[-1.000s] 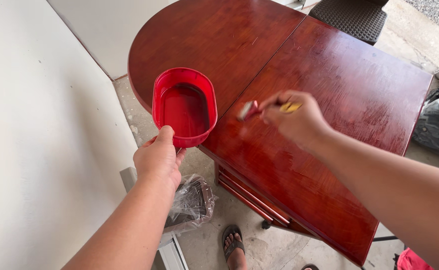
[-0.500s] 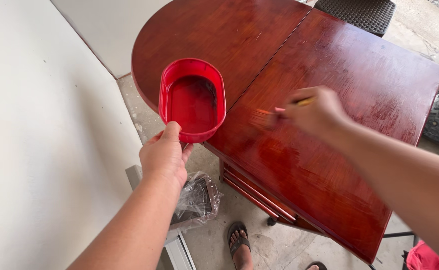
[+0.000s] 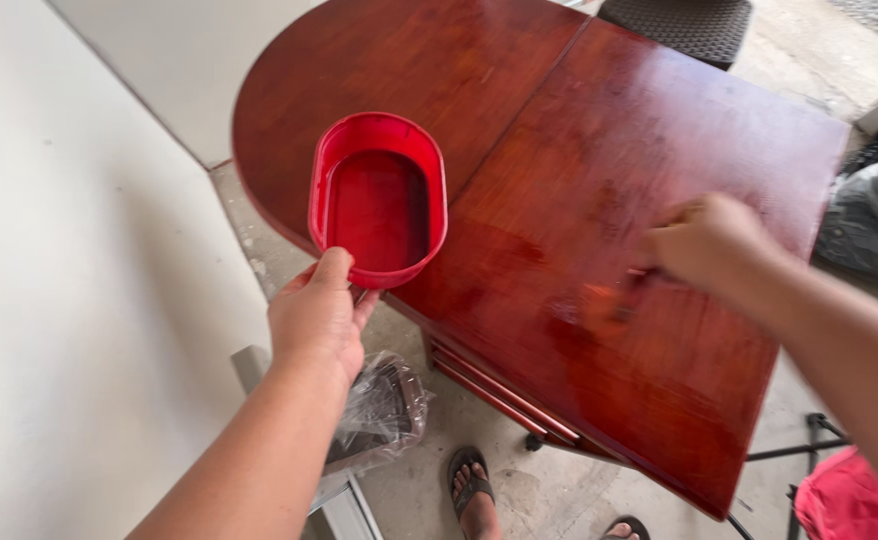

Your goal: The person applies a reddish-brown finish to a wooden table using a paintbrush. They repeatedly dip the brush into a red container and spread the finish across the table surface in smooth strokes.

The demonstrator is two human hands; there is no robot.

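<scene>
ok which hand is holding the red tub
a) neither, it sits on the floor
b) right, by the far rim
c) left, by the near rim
c: the left hand pinches the near rim of the red tub, held over the table edge.

Stood against a pale wall [image 3: 79, 300] on bare, stained concrete floor [image 3: 549, 495]. Lay beneath the table's near edge: a dark tray wrapped in clear plastic [image 3: 384, 410], resting beside a light metal frame [image 3: 334, 505]. Showed just beyond it a foot in a dark sandal [image 3: 471, 490]. Sat at the far top edge a dark woven chair seat [image 3: 674, 25]. Slumped at the right a grey plastic-covered bundle [image 3: 874, 225]; below it, thin black stand legs [image 3: 809, 445] and a red cloth item [image 3: 844, 505].
</scene>
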